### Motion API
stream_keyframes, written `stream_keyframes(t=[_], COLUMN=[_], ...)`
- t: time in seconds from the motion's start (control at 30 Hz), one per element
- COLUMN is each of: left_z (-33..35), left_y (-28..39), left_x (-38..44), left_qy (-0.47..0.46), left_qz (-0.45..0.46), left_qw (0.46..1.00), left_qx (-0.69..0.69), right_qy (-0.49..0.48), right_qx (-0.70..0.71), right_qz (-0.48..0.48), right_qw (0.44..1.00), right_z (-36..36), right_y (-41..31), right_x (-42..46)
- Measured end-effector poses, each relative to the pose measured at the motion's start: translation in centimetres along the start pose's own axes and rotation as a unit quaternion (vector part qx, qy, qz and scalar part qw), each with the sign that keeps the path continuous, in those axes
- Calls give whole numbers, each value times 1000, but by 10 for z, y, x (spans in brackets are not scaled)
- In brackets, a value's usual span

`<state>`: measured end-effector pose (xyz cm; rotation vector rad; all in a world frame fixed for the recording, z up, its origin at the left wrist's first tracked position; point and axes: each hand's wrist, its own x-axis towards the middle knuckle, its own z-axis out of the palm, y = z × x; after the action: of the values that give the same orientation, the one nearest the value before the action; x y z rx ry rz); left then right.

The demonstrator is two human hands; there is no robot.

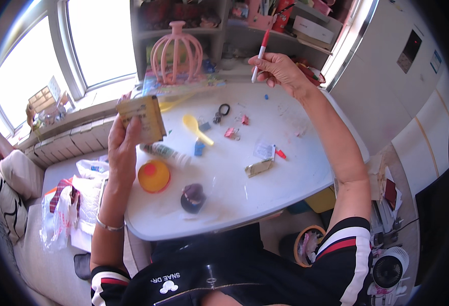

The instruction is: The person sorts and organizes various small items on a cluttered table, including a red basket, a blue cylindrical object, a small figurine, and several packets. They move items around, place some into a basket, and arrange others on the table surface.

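My left hand [127,141] grips a stack of worn yellowish cards or small booklets [142,118], raised over the table's left side. My right hand [276,70] pinches a white pen with a red cap [260,53], cap upward, above the table's far edge. Between and below the hands, a yellow plastic spoon [194,126], pink binder clips [230,132], a blue clip [199,148] and a black ring [224,109] lie on the white table [224,183]. Nearer me are a white tube [167,153], a round orange-yellow container [154,176] and a dark round item [193,198].
A pink cage-like rack [176,53] stands at the back left, before shelves [224,34] of boxes and pens. Crumpled paper [258,167] and a small red piece [281,154] lie at the right. A waste bin [307,244] stands below the table, and bags [65,214] rest on the sofa.
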<state>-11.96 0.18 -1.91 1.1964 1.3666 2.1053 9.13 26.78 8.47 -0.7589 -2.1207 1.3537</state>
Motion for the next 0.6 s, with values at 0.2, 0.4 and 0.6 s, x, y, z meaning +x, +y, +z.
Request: stream_keyframes(t=[0.2,0.4,0.6], left_z=[-5,-8,-9], left_y=[-2,-3,-4], left_x=[-1,-3,-5], left_qy=[-9,-20,-18], left_qz=[-3,-22,-17], left_qw=[1000,999,1000], left_qx=[7,12,-5], right_qy=[174,321,371], right_qx=[14,-16,-100], right_qz=[-71,-125,-228], right_qw=[982,939,895], right_z=[-44,-113,-137], right_y=[6,-4,-23], right_x=[35,104,163])
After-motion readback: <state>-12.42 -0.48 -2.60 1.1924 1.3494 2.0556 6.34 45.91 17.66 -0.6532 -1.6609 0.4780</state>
